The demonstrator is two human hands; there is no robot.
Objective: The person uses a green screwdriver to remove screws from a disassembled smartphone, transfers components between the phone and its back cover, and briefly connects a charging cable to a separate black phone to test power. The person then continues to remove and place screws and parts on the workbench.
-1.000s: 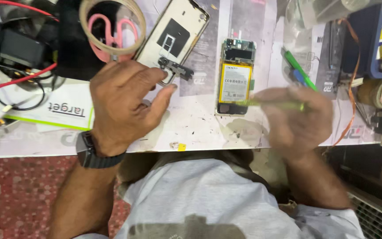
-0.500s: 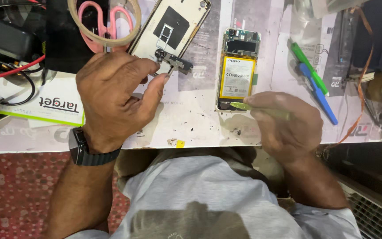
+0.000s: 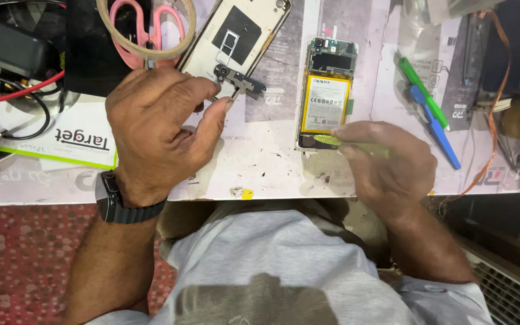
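Since a second ago your right hand (image 3: 386, 165) has drawn in, and its yellow-green plastic pry tool (image 3: 347, 143) now touches the lower edge of the opened phone body with the yellow battery (image 3: 325, 96) on the pale, scuffed counter (image 3: 260, 168). The phone already lies apart from its white back cover (image 3: 236, 36), but the battery still sits in place, so the stripping looks partway done. Your left hand (image 3: 157, 129) pinches a small dark camera bracket (image 3: 242, 84) by the cover, while your right pinches the tool.
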